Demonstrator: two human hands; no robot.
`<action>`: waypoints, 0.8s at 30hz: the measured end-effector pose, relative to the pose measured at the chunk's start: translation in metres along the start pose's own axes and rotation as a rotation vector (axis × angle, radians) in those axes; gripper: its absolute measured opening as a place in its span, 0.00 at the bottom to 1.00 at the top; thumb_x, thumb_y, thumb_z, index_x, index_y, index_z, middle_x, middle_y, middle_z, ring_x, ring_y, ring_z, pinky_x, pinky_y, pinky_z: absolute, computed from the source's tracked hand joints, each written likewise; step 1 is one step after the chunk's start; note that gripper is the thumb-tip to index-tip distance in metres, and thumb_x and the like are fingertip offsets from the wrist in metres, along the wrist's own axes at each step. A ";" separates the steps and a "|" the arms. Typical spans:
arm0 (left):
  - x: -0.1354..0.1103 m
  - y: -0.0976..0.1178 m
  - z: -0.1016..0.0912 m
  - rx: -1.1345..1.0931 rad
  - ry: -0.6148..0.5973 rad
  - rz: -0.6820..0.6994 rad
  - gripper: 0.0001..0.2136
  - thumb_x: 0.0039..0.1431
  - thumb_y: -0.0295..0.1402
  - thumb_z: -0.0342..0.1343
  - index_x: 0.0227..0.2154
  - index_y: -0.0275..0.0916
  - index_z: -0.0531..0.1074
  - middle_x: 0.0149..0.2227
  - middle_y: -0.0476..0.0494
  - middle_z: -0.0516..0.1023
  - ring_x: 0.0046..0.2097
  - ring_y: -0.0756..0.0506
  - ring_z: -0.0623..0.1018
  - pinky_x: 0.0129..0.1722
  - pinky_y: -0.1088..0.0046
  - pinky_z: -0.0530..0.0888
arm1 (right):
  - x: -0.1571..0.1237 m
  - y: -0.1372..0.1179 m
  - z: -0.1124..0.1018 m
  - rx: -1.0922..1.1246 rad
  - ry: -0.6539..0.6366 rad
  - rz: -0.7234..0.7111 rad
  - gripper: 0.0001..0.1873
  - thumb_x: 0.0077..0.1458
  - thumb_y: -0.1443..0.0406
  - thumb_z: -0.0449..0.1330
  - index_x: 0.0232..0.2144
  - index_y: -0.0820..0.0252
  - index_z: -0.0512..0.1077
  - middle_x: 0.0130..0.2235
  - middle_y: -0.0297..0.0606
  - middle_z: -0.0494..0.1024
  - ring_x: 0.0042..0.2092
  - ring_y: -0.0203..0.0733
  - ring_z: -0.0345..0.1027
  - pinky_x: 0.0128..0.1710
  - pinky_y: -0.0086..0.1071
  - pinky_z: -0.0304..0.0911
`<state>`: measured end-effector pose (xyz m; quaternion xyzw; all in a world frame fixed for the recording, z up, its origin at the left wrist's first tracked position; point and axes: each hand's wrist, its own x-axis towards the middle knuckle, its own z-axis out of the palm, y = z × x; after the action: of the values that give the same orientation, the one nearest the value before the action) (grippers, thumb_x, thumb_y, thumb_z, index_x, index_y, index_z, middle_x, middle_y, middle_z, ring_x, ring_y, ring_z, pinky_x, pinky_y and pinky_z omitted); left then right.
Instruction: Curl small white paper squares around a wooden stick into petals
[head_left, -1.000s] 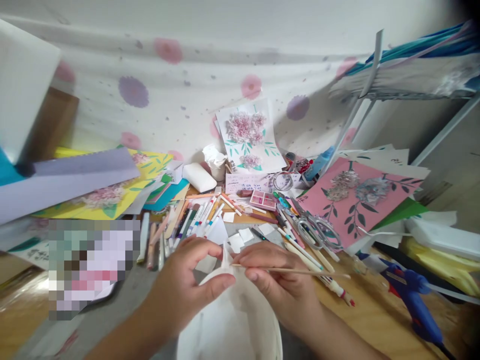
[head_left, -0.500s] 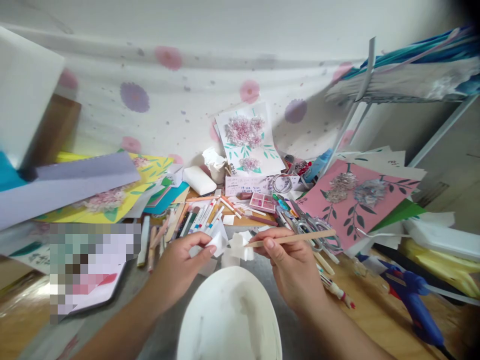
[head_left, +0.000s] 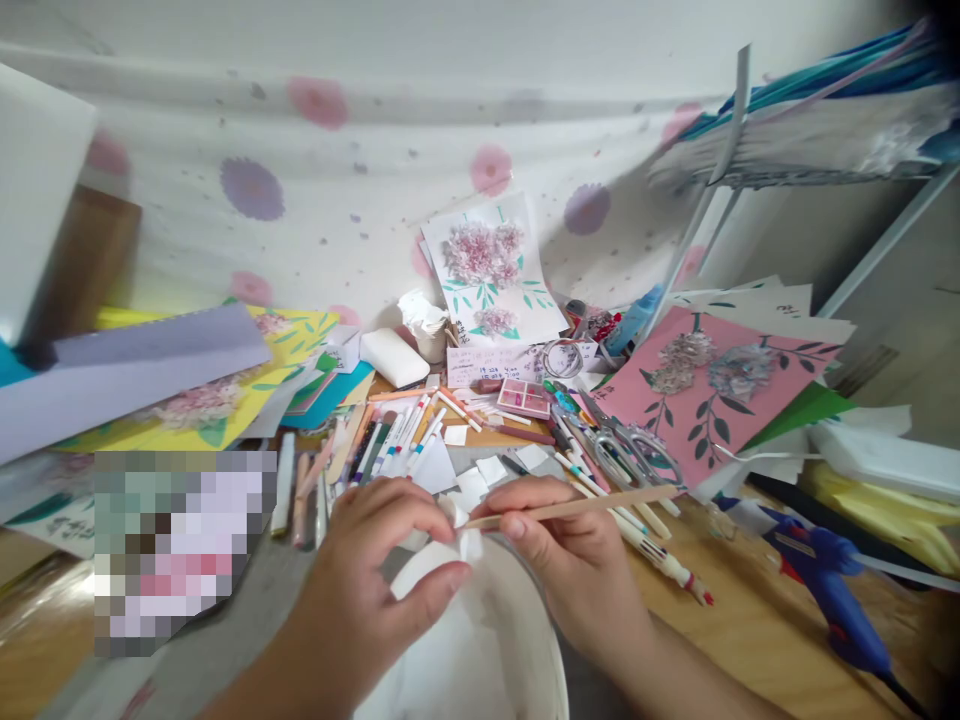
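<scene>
A thin flat wooden stick (head_left: pixel 600 503) is pinched in my right hand (head_left: pixel 581 560), its narrow tip pointing left. At that tip sits a small piece of white paper (head_left: pixel 470 546), bent around or against the stick. My left hand (head_left: pixel 390 570) curls around the same paper, index finger above and thumb below; the exact contact is partly hidden. Both hands are over a white oval bowl (head_left: pixel 553 640) at the front edge of the view. Just behind the fingers lie several loose white paper pieces (head_left: pixel 472 485).
Pens and markers (head_left: pixel 409 435), scissors (head_left: pixel 637 450) and a pink palette (head_left: pixel 525 397) crowd the back. A blue glue gun (head_left: pixel 825 580) lies right, below a pink flower picture (head_left: pixel 720 400). Left are a yellow sheet (head_left: pixel 292 345) and a pixelated object (head_left: pixel 184 550).
My left hand has moved right, bringing the paper to the stick's tip. My right hand has shifted slightly left and down. Both hands are now over the bowl.
</scene>
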<state>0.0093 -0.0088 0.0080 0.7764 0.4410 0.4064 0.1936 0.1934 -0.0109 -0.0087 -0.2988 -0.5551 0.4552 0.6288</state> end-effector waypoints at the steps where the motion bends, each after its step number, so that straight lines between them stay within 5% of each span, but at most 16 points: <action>1: 0.000 -0.001 0.001 0.000 -0.019 -0.016 0.03 0.51 0.29 0.61 0.28 0.43 0.72 0.33 0.50 0.75 0.39 0.41 0.74 0.42 0.64 0.65 | -0.001 -0.001 0.000 -0.022 -0.011 -0.016 0.06 0.56 0.65 0.65 0.36 0.50 0.82 0.33 0.35 0.84 0.35 0.38 0.77 0.36 0.29 0.71; 12: 0.007 -0.005 0.001 -0.159 -0.139 -0.171 0.06 0.58 0.32 0.53 0.25 0.41 0.67 0.30 0.51 0.71 0.34 0.44 0.74 0.37 0.68 0.67 | -0.003 -0.003 0.001 0.210 -0.105 0.136 0.04 0.57 0.62 0.66 0.36 0.49 0.81 0.33 0.33 0.85 0.35 0.34 0.77 0.37 0.25 0.70; 18: 0.007 -0.003 -0.004 -0.342 -0.140 -0.295 0.07 0.56 0.34 0.55 0.24 0.41 0.68 0.30 0.51 0.72 0.36 0.44 0.74 0.39 0.69 0.66 | 0.003 0.002 -0.007 0.049 -0.027 0.039 0.04 0.57 0.61 0.64 0.35 0.50 0.80 0.32 0.33 0.84 0.34 0.36 0.77 0.36 0.28 0.71; 24: 0.006 -0.002 -0.003 -0.435 -0.045 -0.363 0.06 0.53 0.32 0.56 0.22 0.41 0.69 0.41 0.48 0.75 0.47 0.41 0.73 0.47 0.66 0.64 | 0.024 0.029 -0.033 -0.323 -0.009 0.045 0.09 0.58 0.60 0.61 0.31 0.59 0.77 0.30 0.38 0.82 0.33 0.43 0.77 0.34 0.35 0.72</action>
<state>0.0072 -0.0022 0.0112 0.6339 0.4708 0.4330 0.4347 0.2173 0.0271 -0.0309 -0.4063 -0.6169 0.3752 0.5600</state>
